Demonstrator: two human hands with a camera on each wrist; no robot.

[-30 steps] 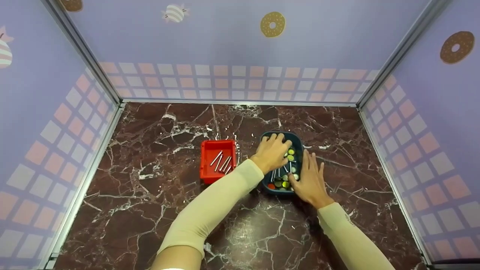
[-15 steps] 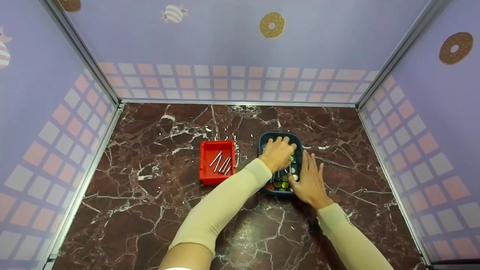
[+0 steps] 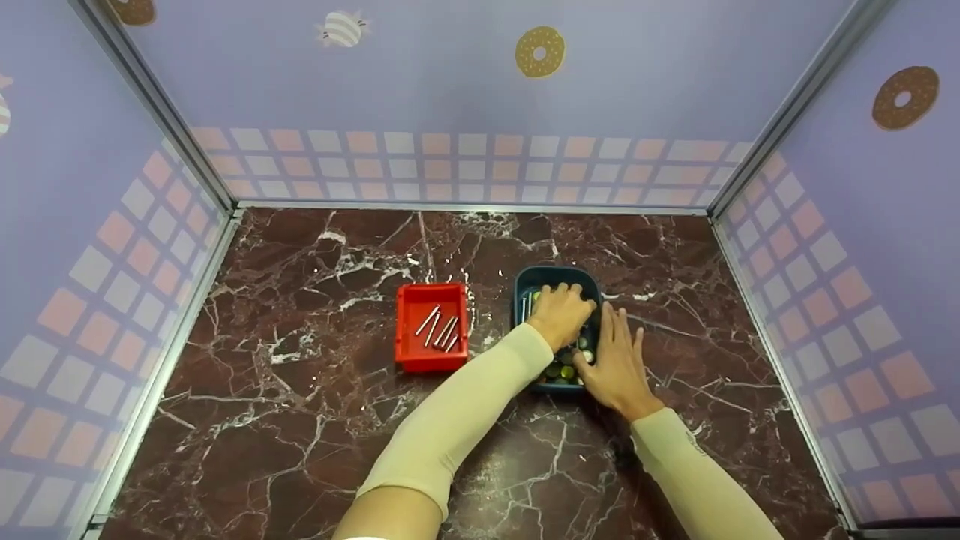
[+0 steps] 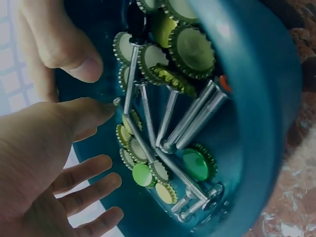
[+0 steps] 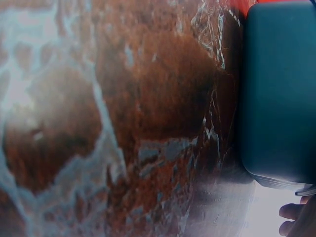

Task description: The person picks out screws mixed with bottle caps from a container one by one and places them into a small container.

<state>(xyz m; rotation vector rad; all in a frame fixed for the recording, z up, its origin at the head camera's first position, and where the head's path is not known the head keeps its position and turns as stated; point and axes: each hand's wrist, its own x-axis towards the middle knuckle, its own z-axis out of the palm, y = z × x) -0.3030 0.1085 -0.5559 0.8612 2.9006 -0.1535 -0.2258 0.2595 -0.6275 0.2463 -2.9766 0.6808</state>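
Observation:
A dark teal tray (image 3: pixel 546 271) holds bottle caps (image 4: pixel 192 52) in green and yellow, jumbled with several silver screws (image 4: pixel 165 116). Into the tray reaches my left hand (image 3: pixel 561 315). In the left wrist view its fingers (image 4: pixel 91 192) are nearly straight and apart, and the thumb tip touches the head of one screw. On the tray's right side my right hand (image 3: pixel 619 371) grips the wall, thumb inside, fingers along the outside. To the left stands a red bin (image 3: pixel 411 363) with several screws (image 3: pixel 437 328) lying inside. The left hand covers part of the tray.
The trays stand on a dark red marbled tabletop (image 3: pixel 315 337). Lilac panels enclose it at the back (image 3: pixel 450 82), left and right, joined by metal edge strips (image 3: pixel 480 208). A strip of tabletop separates the two containers.
My left hand has moved rightward and slightly nearer inside the teal tray, uncovering its left far part. The right hand has stayed at the tray's right wall.

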